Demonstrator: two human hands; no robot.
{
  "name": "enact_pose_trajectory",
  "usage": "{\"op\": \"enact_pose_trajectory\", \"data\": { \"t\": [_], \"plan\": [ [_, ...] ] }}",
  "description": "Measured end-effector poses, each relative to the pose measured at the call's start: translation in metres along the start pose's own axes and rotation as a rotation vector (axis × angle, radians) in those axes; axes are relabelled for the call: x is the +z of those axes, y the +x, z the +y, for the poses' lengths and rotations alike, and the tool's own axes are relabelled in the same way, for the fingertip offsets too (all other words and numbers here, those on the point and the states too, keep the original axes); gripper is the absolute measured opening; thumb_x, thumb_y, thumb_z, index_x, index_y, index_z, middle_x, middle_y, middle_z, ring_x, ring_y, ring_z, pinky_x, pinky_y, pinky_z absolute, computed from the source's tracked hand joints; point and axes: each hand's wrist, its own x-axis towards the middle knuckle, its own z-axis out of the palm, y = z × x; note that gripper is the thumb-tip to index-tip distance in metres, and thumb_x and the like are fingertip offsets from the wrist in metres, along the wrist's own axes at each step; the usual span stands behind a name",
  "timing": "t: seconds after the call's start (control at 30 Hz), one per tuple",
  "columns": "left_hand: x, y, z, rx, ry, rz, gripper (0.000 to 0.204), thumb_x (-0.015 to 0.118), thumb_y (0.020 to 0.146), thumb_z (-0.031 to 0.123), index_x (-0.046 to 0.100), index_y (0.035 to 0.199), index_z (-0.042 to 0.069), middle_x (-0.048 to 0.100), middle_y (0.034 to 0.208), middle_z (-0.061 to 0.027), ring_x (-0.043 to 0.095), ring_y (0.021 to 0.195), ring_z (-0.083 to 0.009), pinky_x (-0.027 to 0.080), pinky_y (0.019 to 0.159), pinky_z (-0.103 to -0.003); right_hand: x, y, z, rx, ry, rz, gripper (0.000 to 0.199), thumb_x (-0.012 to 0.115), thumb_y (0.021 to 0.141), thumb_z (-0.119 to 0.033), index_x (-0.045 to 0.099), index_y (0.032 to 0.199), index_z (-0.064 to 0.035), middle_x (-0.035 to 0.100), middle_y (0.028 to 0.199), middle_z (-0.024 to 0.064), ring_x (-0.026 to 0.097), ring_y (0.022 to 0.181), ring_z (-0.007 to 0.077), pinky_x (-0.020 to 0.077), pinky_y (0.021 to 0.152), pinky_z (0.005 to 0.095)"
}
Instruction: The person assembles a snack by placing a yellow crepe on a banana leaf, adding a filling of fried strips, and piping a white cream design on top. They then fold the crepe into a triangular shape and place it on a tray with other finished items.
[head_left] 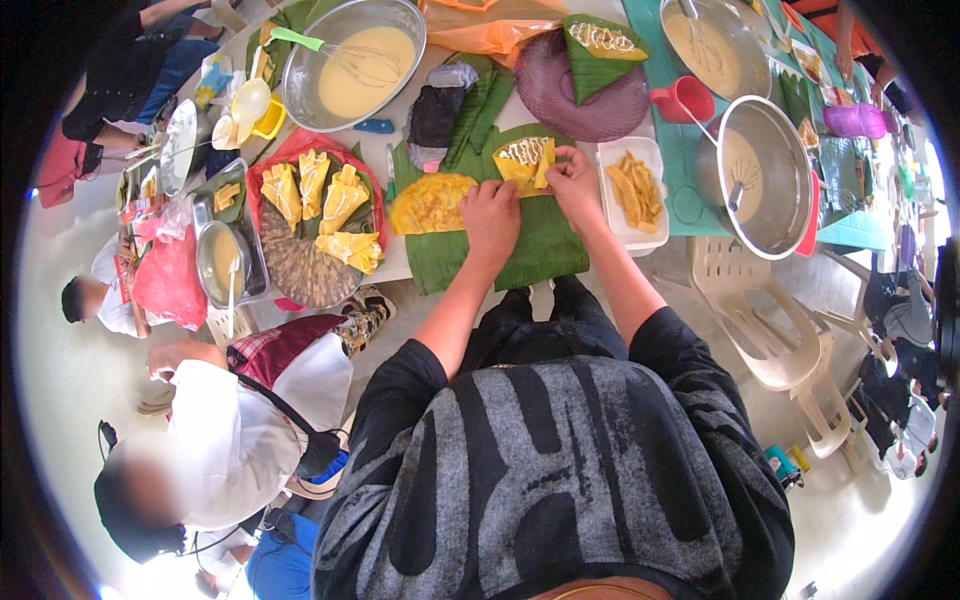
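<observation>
A folded yellow crepe with white sauce drizzled on it lies on green banana leaf at the table's near edge. My right hand pinches its right side between thumb and fingers. At its lower left edge, my left hand has its fingers closed against the wrapper. A flat, browned yellow crepe spreads on the leaf just left of that hand. Right of my right hand, a white tray holds yellow-brown strips of food.
Several sauced crepes sit on a round platter at left. A batter bowl with a whisk stands behind, another metal bowl at right. A purple plate lies ahead. A person in white is close on my left; plastic chairs stand right.
</observation>
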Motion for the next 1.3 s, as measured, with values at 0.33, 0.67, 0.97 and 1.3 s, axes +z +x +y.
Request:
{"op": "enact_pose_trajectory", "data": {
  "t": [0.33, 0.67, 0.97, 1.3],
  "plan": [
    [0.004, 0.001, 0.003, 0.004, -0.038, -0.006, 0.016, 0.065, 0.077, 0.016, 0.065, 0.092, 0.009, 0.059, 0.085, -0.0068, 0.054, 0.082, -0.0269, 0.040, 0.069, -0.040, 0.010, -0.003, 0.008, 0.044, 0.155, 0.041, 0.034, 0.056, 0.077, 0.006, 0.045, 0.109, 0.0016, 0.058, 0.081, 0.0085, 0.060, 0.069, 0.0138, 0.0512, 0.063, 0.0254],
    [0.006, 0.009, 0.008, -0.233, -0.186, -0.012, 0.016, 0.062, 0.081, 0.022, 0.067, 0.082, 0.007, 0.058, 0.080, -0.0075, 0.056, 0.078, -0.0274, 0.037, 0.068, -0.040, 0.010, -0.007, 0.009, 0.007, 0.063, 0.040, 0.028, 0.055, 0.081, 0.001, 0.051, 0.109, 0.0027, 0.059, 0.081, 0.0079, 0.062, 0.072, 0.0153, 0.0517, 0.065, 0.0256],
    [0.007, 0.013, 0.009, -0.203, -0.155, 0.040, 0.014, 0.064, 0.079, 0.019, 0.065, 0.079, 0.005, 0.059, 0.077, -0.0107, 0.057, 0.076, -0.0299, 0.040, 0.068, -0.042, 0.002, -0.028, 0.002, -0.553, -0.773, 0.121, 0.035, 0.061, 0.077, -0.005, 0.055, 0.111, 0.0004, 0.054, 0.098, 0.0184, 0.056, 0.084, 0.0337, 0.0461, 0.077, 0.0387],
    [0.001, 0.031, 0.019, -0.505, -0.227, -0.075, 0.028, 0.066, 0.076, 0.015, 0.052, 0.097, 0.002, 0.059, 0.073, -0.0121, 0.059, 0.069, -0.0317, 0.044, 0.061, -0.043, 0.004, -0.022, -0.007, -0.088, -0.556, 0.156, 0.033, 0.064, 0.078, -0.009, 0.054, 0.107, 0.0005, 0.063, 0.080, 0.0162, 0.062, 0.078, 0.0325, 0.0471, 0.071, 0.0405]
  ]
}}
